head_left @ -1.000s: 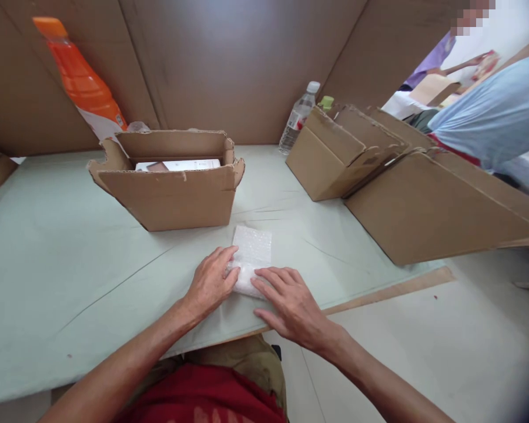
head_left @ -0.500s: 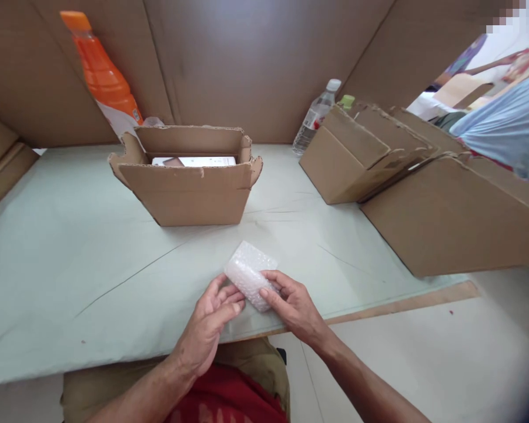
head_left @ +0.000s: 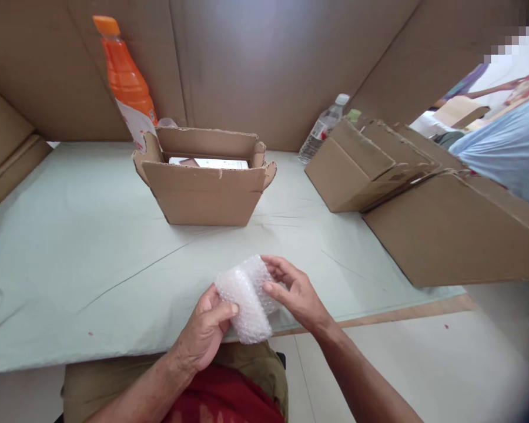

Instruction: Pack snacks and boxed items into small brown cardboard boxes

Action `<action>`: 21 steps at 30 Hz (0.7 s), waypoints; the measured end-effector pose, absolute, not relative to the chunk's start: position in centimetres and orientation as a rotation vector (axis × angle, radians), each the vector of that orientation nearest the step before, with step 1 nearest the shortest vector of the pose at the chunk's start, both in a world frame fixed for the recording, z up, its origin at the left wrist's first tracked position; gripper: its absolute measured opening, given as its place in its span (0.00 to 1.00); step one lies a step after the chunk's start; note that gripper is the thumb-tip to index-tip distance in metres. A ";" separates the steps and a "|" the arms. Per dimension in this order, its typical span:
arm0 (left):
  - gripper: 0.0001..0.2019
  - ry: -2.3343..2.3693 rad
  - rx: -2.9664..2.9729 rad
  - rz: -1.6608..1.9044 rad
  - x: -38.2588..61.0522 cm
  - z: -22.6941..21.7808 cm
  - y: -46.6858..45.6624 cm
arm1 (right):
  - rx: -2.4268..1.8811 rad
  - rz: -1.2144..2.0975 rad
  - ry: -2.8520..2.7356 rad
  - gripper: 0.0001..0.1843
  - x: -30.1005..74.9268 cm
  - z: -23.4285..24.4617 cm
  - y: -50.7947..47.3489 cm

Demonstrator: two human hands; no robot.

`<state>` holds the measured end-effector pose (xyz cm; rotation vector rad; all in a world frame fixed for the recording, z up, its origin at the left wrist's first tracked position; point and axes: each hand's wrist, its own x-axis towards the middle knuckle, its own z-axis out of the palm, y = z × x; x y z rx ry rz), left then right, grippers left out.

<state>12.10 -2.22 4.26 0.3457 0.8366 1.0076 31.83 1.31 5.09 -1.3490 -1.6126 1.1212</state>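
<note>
We note the bubble-wrap bundle (head_left: 245,311) now raised and tilted over the surface's (head_left: 114,235) front edge; a second ago it lay flat. Left hand (head_left: 204,329): fingers now pinch it, thumb on top. Right hand (head_left: 300,296): fingers half-curled at the loose flap (head_left: 259,273); we cannot tell whether they grasp.

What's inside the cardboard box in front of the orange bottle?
A white item with a brown patch shows above the front wall of the cardboard box. That wall hides the item's lower part and the box's floor.
</note>
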 end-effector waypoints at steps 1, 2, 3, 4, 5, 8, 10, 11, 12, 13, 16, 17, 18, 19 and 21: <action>0.24 0.858 0.367 1.021 12.0 4.3 -2.1 | -1.328 1.189 -1.598 0.18 31.4 4.9 1.4; 0.23 0.885 0.398 1.038 11.9 4.2 -1.8 | -1.317 1.204 -1.590 0.15 31.0 4.7 1.4; 0.23 0.918 0.441 1.058 11.7 4.1 -1.5 | -1.315 1.175 -1.589 0.13 30.4 4.5 1.3; 0.22 0.964 0.493 1.080 11.6 4.0 -1.2 | -1.315 1.120 -1.592 0.13 29.8 4.4 1.1; 0.22 1.023 0.554 1.101 11.3 3.8 -0.9 | -1.313 1.069 -1.601 0.12 29.2 4.4 0.8; 0.22 1.238 0.745 1.184 10.6 3.3 -0.2 | -1.276 1.077 -1.619 0.11 27.6 4.4 0.4; 0.23 1.314 0.813 1.218 10.2 3.0 0.1 | -1.245 1.163 -1.581 0.12 26.7 4.2 0.4; 0.23 1.316 0.813 1.223 10.1 3.0 0.1 | -1.236 1.209 -1.545 0.13 26.4 4.1 0.5; 0.23 1.294 0.788 1.224 10.1 3.0 0.1 | -1.229 1.250 -1.504 0.13 26.1 3.9 0.6; 0.24 1.251 0.744 1.227 10.2 3.0 0.1 | -1.224 1.285 -1.467 0.13 25.8 3.6 0.7; 0.24 1.082 0.549 1.259 10.5 3.3 0.0 | -1.226 1.319 -1.397 0.14 25.3 3.1 0.9; 0.23 1.037 0.490 1.267 10.6 3.5 0.0 | -1.234 1.307 -1.386 0.14 25.2 2.9 0.8; 0.23 1.011 0.440 1.273 10.7 3.6 0.0 | -1.241 1.287 -1.379 0.13 25.1 2.8 0.8; 0.23 1.003 0.397 1.278 10.7 3.7 0.1 | -1.246 1.263 -1.381 0.13 25.1 2.7 0.7; 0.22 1.022 0.327 1.293 10.6 3.7 0.2 | -1.253 1.197 -1.418 0.14 25.0 2.7 0.5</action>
